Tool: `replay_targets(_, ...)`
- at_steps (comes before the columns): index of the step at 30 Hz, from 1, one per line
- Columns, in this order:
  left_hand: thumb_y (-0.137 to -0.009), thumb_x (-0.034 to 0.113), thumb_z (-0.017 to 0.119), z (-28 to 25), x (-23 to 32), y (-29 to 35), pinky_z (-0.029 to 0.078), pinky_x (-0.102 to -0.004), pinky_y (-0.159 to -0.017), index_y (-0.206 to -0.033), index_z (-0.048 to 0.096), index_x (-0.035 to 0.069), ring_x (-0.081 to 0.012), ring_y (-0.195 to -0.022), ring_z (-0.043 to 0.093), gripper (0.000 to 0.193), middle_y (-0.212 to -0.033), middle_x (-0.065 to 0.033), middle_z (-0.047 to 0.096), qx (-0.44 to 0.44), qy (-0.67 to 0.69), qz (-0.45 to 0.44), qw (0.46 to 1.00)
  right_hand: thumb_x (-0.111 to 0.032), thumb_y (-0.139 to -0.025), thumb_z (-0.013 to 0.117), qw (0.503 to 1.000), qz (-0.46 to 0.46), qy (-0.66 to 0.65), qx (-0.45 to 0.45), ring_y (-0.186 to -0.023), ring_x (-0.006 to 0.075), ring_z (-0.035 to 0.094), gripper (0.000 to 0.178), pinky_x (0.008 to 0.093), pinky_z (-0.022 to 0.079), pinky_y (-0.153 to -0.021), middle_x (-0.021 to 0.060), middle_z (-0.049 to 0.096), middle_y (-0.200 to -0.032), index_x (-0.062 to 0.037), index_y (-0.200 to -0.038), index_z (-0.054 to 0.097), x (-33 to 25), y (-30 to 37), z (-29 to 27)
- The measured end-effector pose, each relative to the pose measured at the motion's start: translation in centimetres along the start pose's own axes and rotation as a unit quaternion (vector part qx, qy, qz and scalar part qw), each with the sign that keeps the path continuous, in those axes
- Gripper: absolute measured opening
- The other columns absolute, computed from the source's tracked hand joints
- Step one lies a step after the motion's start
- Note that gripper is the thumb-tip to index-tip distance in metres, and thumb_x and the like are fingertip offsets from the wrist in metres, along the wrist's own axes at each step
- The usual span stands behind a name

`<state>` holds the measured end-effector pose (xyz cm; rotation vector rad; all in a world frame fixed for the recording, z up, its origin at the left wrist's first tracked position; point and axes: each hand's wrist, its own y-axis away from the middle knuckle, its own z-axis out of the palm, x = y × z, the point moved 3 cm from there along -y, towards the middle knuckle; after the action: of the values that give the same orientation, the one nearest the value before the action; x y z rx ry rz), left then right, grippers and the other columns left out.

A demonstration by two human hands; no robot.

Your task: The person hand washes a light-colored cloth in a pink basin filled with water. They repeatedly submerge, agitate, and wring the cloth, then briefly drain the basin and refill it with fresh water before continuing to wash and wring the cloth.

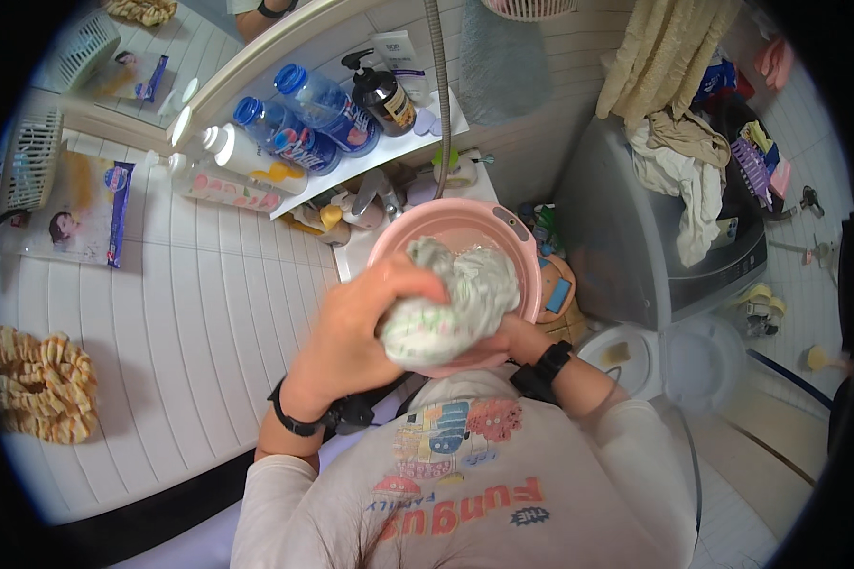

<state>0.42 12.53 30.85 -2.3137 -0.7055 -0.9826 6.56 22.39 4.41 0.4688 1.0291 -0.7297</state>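
A bunched, wet-looking white cloth (pixel 451 302) with faint green and pink marks sits in and over a pink plastic basin (pixel 397 234). My left hand (pixel 368 308) grips the cloth from its left side, with thumb and fingers curled around it and slightly blurred. At the cloth's lower right is my right hand (pixel 520 339), closed on its edge; the cloth and the basin rim hide most of those fingers. What kind of garment or towel the cloth is, I cannot tell.
Behind the basin are a faucet (pixel 378 192) and a white shelf (pixel 361 159) with blue-capped bottles (pixel 324 106) and a dark pump bottle (pixel 384 95). A grey washing machine (pixel 626 213) piled with clothes stands right, above a toilet (pixel 621 358). A striped headband (pixel 43 384) lies left.
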Motion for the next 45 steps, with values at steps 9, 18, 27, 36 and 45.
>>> replay_targets(9, -0.073, 0.002, 0.082, 0.5, -4.4, 8.6, 0.047, -0.0274, -0.066, -0.091, 0.054, 0.009, -0.016, -0.074, 0.058, 0.034, -0.087, -0.0053, 0.061, 0.013, 0.302, -0.107, 0.947, -0.039, -0.104, 0.039, 0.972, -0.055, 0.023, 0.229, -0.129, 0.0244, 0.046, 0.048, 0.0381, 0.038, -0.11, 0.0086, 0.047, -0.143, -0.0102, -0.142, 0.043, 4.2, -0.6, 0.4)
replay_targets(18, -0.094, 0.021, 0.062, -1.3, -20.8, 15.6, 0.053, -0.0373, -0.094, -0.119, 0.051, 0.005, -0.0236, -0.107, 0.063, 0.032, -0.109, -0.013, 0.063, 0.414, 0.461, -0.23, 0.751, -0.042, -0.101, 0.042, 0.809, -0.177, -0.496, 0.261, -0.134, 0.0311, 0.044, 0.053, 0.0503, 0.034, -0.114, 0.0133, 0.045, -0.146, -0.0073, -0.142, 0.044, 2.0, -2.8, -2.0)
replay_targets(27, -0.103, 0.026, 0.044, 10.6, -28.7, 12.8, 0.051, -0.0395, -0.099, -0.133, 0.051, 0.002, -0.0268, -0.114, 0.061, 0.039, -0.127, -0.014, 0.061, 0.276, 0.644, -0.356, 0.618, -0.038, -0.101, 0.045, 0.744, -0.05, -0.657, 0.111, -0.129, 0.031, 0.049, 0.051, 0.0483, 0.038, -0.112, 0.0138, 0.049, -0.143, -0.0058, -0.141, 0.047, 0.8, -3.7, 0.9)
replay_targets(36, -0.104, 0.023, 0.042, 11.9, -27.5, 11.5, 0.053, -0.0384, -0.096, -0.133, 0.051, 0.003, -0.0249, -0.11, 0.062, 0.037, -0.124, -0.012, 0.062, 0.316, 0.7, -0.307, 0.562, -0.038, -0.101, 0.045, 0.826, -0.053, -0.541, 0.147, -0.128, 0.0301, 0.05, 0.051, 0.0469, 0.039, -0.112, 0.0138, 0.05, -0.143, -0.0051, -0.14, 0.048, 1.0, -3.6, -0.4)
replay_targets(45, -0.104, 0.021, 0.044, 12.7, -30.9, 10.1, 0.054, -0.0359, -0.094, -0.133, 0.052, 0.003, -0.0221, -0.107, 0.063, 0.036, -0.121, -0.0098, 0.063, 0.234, 0.663, -0.361, 0.613, -0.038, -0.101, 0.045, 0.968, -0.006, 0.078, 0.237, -0.129, 0.0297, 0.05, 0.051, 0.0464, 0.038, -0.112, 0.0136, 0.05, -0.143, -0.0048, -0.141, 0.048, -3.4, -2.7, -5.1)
